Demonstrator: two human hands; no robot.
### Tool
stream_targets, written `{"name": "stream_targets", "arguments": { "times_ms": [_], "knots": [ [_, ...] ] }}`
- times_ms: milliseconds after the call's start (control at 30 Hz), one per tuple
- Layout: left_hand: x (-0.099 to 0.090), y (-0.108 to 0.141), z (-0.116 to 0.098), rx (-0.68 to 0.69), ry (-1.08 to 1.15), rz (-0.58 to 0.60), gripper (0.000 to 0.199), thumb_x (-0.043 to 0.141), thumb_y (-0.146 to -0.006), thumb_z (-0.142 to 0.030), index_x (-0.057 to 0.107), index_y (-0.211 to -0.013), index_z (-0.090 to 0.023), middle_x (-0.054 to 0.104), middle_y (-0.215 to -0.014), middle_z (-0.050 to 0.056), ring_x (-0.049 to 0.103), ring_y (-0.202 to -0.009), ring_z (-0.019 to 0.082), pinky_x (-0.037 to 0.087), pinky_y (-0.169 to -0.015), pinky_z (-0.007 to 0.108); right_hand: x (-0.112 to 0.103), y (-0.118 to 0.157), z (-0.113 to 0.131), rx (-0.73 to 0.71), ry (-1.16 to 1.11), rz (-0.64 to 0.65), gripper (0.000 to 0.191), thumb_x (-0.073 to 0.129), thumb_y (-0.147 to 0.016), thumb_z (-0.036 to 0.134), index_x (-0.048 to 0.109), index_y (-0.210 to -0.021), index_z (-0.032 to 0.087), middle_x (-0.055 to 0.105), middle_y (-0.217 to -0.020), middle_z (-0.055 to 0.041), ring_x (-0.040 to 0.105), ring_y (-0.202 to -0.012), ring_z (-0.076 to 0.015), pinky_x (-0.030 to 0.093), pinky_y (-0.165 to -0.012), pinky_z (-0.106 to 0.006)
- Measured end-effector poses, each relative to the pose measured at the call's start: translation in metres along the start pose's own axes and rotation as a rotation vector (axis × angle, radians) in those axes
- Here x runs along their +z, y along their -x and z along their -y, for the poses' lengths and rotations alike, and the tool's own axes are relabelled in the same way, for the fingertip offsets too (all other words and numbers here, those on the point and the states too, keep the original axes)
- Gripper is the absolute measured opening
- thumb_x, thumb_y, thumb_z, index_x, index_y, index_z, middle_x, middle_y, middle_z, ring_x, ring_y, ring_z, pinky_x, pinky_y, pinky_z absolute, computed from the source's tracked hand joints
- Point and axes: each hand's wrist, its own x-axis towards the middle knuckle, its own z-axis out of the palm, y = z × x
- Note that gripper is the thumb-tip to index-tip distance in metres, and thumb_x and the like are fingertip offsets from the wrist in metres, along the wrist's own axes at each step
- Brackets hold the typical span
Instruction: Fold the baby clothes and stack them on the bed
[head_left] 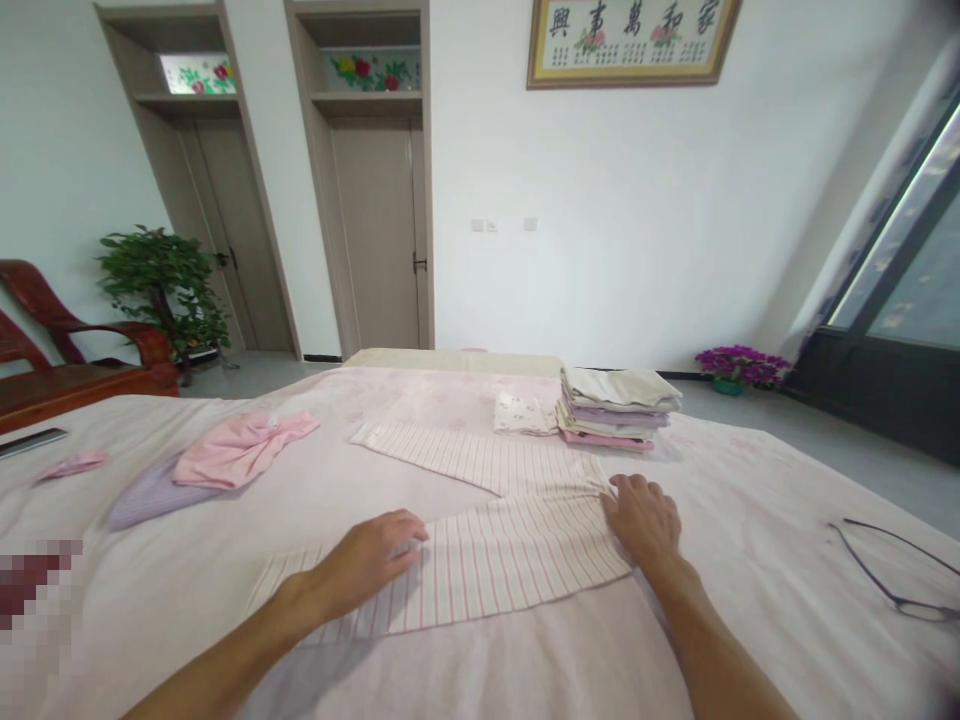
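A pair of cream trousers with red stripes point(517, 555) lies spread on the pink bedsheet point(540, 660), its legs pointing left and its waist to the right. My left hand point(379, 548) is over the nearer leg, fingers stretched out and slightly bent. I cannot tell how firmly it touches the cloth. At the waist, my right hand point(643, 515) has its fingers curled on the gathered edge. Behind the trousers stand a stack of folded clothes point(615, 408) and a small folded white print cloth point(523, 413).
Left on the bed lie a crumpled pink garment point(236, 455), a lilac garment point(161, 490), a small pink piece point(75, 464) and a dark flat device point(30, 443). Eyeglasses point(900, 598) rest at the right. Beyond are a wooden armchair point(142, 345) and a potted plant point(157, 280).
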Motion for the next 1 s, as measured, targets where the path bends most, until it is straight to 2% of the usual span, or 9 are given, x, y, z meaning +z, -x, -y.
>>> {"name": "stream_targets", "arguments": {
  "times_ms": [67, 167, 267, 333, 433, 600, 700, 833, 1000],
  "knots": [
    [0.022, -0.014, -0.022, 0.167, 0.055, -0.004, 0.030, 0.043, -0.096, -0.034, 0.062, -0.118, -0.025, 0.062, -0.128, 0.003, 0.054, -0.122, 0.018, 0.041, -0.106, 0.033, -0.002, 0.005, 0.017, -0.115, -0.080, -0.024, 0.033, 0.041, -0.092, 0.034, 0.060, -0.116, 0.020, 0.062, -0.117, -0.0131, 0.054, -0.109, -0.0304, 0.039, -0.090, -0.042],
    [0.046, -0.027, -0.041, 0.292, 0.041, 0.012, 0.044, 0.041, -0.098, -0.042, 0.049, -0.137, -0.024, 0.045, -0.147, 0.007, 0.036, -0.138, 0.021, 0.030, -0.116, 0.040, 0.000, 0.013, 0.042, -0.274, -0.254, -0.001, 0.036, 0.040, -0.093, 0.035, 0.058, -0.121, 0.021, 0.060, -0.125, -0.0104, 0.053, -0.114, -0.0258, 0.039, -0.096, -0.038],
    [0.055, -0.029, -0.050, 0.341, -0.001, 0.096, 0.063, 0.041, -0.094, -0.055, 0.033, -0.148, -0.024, 0.024, -0.158, 0.009, 0.014, -0.146, 0.030, 0.017, -0.119, 0.051, 0.012, 0.021, 0.054, -0.427, -0.322, 0.068, 0.051, 0.042, -0.092, 0.043, 0.049, -0.136, 0.018, 0.050, -0.140, -0.0114, 0.044, -0.128, -0.0257, 0.033, -0.106, -0.039],
    [0.055, -0.026, -0.053, 0.371, 0.001, 0.166, 0.066, 0.038, -0.094, -0.059, 0.029, -0.150, -0.027, 0.018, -0.159, 0.008, 0.010, -0.146, 0.032, 0.014, -0.118, 0.054, 0.024, 0.023, 0.054, -0.499, -0.288, 0.131, 0.062, 0.040, -0.092, 0.049, 0.040, -0.144, 0.016, 0.039, -0.149, -0.0126, 0.033, -0.138, -0.0270, 0.026, -0.112, -0.043],
    [0.049, -0.018, -0.057, 0.425, 0.031, 0.228, 0.063, 0.037, -0.094, -0.059, 0.028, -0.150, -0.030, 0.019, -0.159, 0.007, 0.013, -0.146, 0.032, 0.012, -0.118, 0.056, 0.037, 0.021, 0.047, -0.487, -0.205, 0.170, 0.066, 0.033, -0.094, 0.054, 0.034, -0.148, 0.016, 0.030, -0.155, -0.0124, 0.022, -0.144, -0.0286, 0.018, -0.115, -0.049],
    [0.040, -0.012, -0.064, 0.465, 0.090, 0.272, 0.063, 0.040, -0.094, -0.058, 0.029, -0.149, -0.030, 0.023, -0.158, 0.007, 0.020, -0.144, 0.031, 0.018, -0.117, 0.053, 0.038, 0.018, 0.045, -0.347, -0.112, 0.085, 0.062, 0.034, -0.094, 0.048, 0.037, -0.146, 0.014, 0.028, -0.155, -0.0150, 0.019, -0.144, -0.0303, 0.013, -0.114, -0.056],
    [0.038, -0.013, -0.065, 0.447, 0.098, 0.276, 0.063, 0.043, -0.092, -0.059, 0.033, -0.147, -0.029, 0.028, -0.156, 0.008, 0.025, -0.143, 0.032, 0.021, -0.115, 0.054, 0.031, 0.027, 0.059, -0.457, -0.136, 0.060, 0.062, 0.035, -0.095, 0.046, 0.034, -0.148, 0.013, 0.023, -0.156, -0.0150, 0.016, -0.145, -0.0292, 0.013, -0.115, -0.054],
    [0.040, -0.014, -0.063, 0.446, 0.145, 0.216, 0.060, 0.049, -0.088, -0.061, 0.043, -0.141, -0.031, 0.041, -0.150, 0.006, 0.039, -0.134, 0.031, 0.028, -0.112, 0.052, 0.031, 0.036, 0.078, -0.675, -0.199, 0.126, 0.060, 0.031, -0.097, 0.046, 0.030, -0.150, 0.017, 0.025, -0.156, -0.0114, 0.020, -0.145, -0.0258, 0.021, -0.115, -0.050],
    [0.046, -0.014, -0.061, 0.393, 0.227, 0.173, 0.051, 0.057, -0.083, -0.059, 0.056, -0.129, -0.036, 0.051, -0.139, 0.004, 0.051, -0.117, 0.027, 0.041, -0.100, 0.045, 0.038, 0.024, 0.079, -0.541, -0.177, 0.132, 0.060, 0.031, -0.097, 0.048, 0.033, -0.148, 0.016, 0.029, -0.154, -0.0125, 0.023, -0.143, -0.0281, 0.020, -0.115, -0.053]
  ]
}}
